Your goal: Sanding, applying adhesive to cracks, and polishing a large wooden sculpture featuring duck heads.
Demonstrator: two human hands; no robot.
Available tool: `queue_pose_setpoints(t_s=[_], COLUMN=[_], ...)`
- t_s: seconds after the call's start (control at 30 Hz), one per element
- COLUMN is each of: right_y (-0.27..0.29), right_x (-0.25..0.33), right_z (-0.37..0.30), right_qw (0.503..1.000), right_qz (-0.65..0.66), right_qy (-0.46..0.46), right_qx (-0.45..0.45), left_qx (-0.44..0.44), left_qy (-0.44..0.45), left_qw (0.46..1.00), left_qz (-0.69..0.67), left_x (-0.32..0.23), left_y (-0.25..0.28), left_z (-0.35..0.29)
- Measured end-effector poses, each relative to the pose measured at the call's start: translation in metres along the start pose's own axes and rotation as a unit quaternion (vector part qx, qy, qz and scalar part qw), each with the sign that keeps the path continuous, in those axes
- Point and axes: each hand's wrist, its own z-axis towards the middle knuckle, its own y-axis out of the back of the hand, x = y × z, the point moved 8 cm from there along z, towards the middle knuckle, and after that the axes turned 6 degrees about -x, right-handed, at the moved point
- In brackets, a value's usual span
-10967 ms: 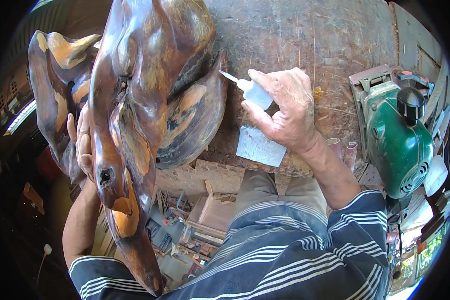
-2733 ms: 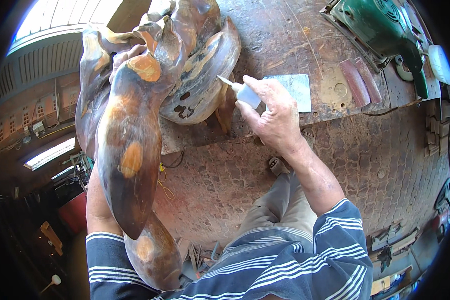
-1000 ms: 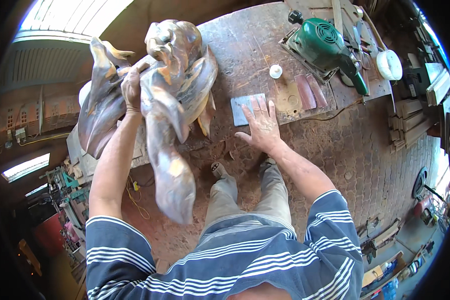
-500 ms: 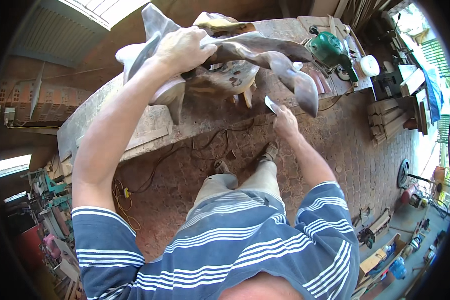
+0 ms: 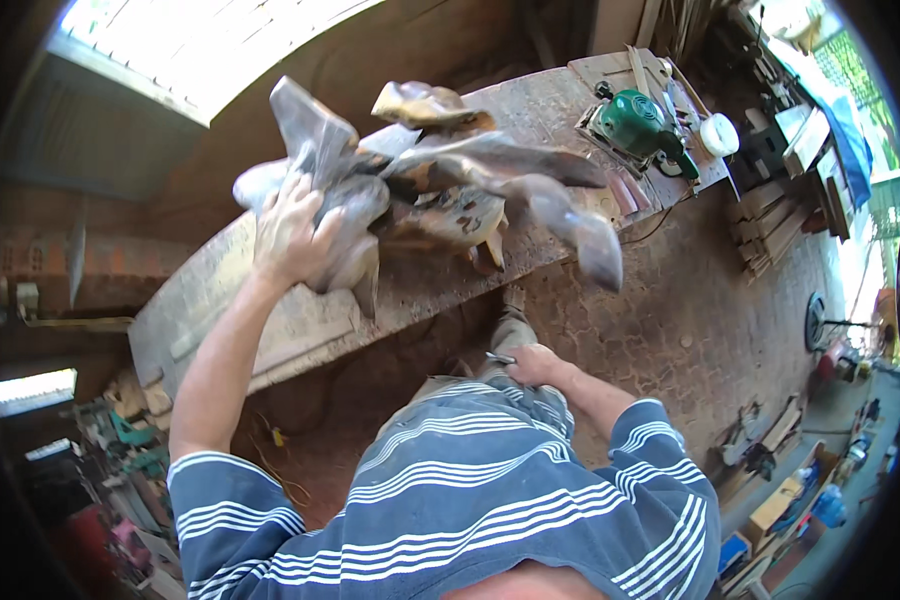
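A large carved wooden sculpture (image 5: 460, 220) with curling, fin-like arms rests on the workbench, its right arm hanging past the front edge. My left hand (image 5: 292, 235) lies on its left end, with fingers spread and thumb apart over the smooth lobes. Low in front of my body, my right hand (image 5: 535, 365) is closed on a small flat pale piece (image 5: 500, 358). Only its end sticks out from the fingers, and its kind is unclear. My right hand is apart from the sculpture.
On the bench (image 5: 195, 310), a green power sander (image 5: 632, 122) stands at the right, near a white round roll or lid (image 5: 718, 135). Stacked boards (image 5: 760, 230) lie beyond the bench's right end. Tools (image 5: 770, 500) are spread at the lower right.
My left hand has slid from the top of the sculpture to its left end. My right hand has drawn back toward my body with the flat piece. The view has shifted.
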Motion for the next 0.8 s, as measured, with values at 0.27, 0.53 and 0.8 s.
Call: queue_pose_setpoints(t_s=[0.27, 0.53, 0.8], right_y=[0.186, 0.19, 0.243], right_x=[-0.03, 0.088, 0.037], right_z=[0.037, 0.165, 0.225], right_qw=[0.905, 0.916, 0.864], right_qz=[0.235, -0.057, 0.067], right_qy=[0.018, 0.175, 0.104], right_qx=[-0.354, -0.355, -0.488], left_qx=[0.0, 0.055, 0.032], left_qy=[0.105, -0.032, -0.092], left_qw=[0.993, 0.944, 0.917], left_qz=[-0.049, -0.324, -0.386], left_x=[-0.023, -0.125, -0.126], left_y=[0.016, -0.124, -0.121], left_z=[0.057, 0.212, 0.212])
